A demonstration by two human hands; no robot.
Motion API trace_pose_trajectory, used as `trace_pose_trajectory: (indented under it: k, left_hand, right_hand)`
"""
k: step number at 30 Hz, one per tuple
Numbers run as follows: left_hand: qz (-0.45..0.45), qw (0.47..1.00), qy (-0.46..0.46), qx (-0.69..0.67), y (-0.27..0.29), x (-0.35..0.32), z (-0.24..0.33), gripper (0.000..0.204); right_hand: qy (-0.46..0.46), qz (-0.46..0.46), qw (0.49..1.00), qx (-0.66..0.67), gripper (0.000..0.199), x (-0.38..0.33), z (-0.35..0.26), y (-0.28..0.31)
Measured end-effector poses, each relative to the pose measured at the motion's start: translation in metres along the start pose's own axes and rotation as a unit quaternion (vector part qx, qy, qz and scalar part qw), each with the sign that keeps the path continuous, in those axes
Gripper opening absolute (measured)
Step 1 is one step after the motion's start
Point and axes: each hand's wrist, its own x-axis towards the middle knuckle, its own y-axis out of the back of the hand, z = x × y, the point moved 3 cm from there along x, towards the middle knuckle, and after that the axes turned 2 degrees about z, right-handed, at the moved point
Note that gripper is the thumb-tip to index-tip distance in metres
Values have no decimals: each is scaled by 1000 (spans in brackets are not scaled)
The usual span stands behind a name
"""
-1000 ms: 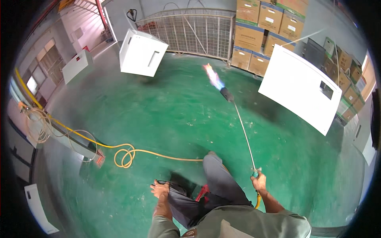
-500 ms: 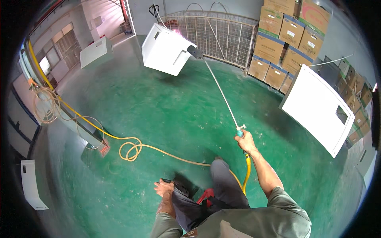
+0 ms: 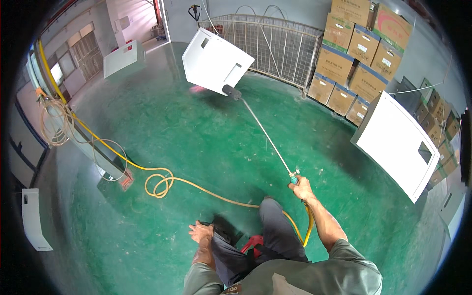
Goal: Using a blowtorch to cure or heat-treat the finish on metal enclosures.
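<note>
My right hand (image 3: 301, 188) is wrapped round the teal handle of a long gas torch (image 3: 265, 135). From the handle its thin metal tube slants up and left to a black cylindrical burner head (image 3: 231, 92). That head is at the lower edge of a white sheet-metal housing (image 3: 214, 59), which hangs tilted from a wire; whether they touch I cannot tell. A faint pink glow (image 3: 198, 89) shows just left of the head, under the housing. My left hand (image 3: 200, 231) rests by my left knee, fingers spread, holding nothing visible.
A yellow hose (image 3: 216, 197) runs from the torch across the green floor, looping once. A second white panel (image 3: 398, 142) hangs at the right. Stacked cartons (image 3: 336, 64) and a wire-mesh cage (image 3: 275, 46) stand at the back. A post with coiled tubing (image 3: 54, 123) is at the left.
The burner head has swung down and left, from the housing's right side to its lower edge. The pink glow has moved from above the housing to below it. My left hand stays by the knee.
</note>
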Motion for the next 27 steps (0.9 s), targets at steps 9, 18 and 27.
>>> trace_pose_trajectory:
  k: [9, 18, 27]
  left_hand:
    - [4, 1000, -3, -2, 4, -1, 5, 76]
    - [0, 1000, -3, -8, 3, -1, 6, 75]
    - [-1, 1000, -4, -10, 0, 1, 4, 77]
  right_hand:
    - [-22, 56, 996, 59, 34, 18, 22, 6]
    - [-1, 66, 998, 20, 24, -6, 71, -3]
    - [-53, 50, 997, 37, 35, 5, 74, -2]
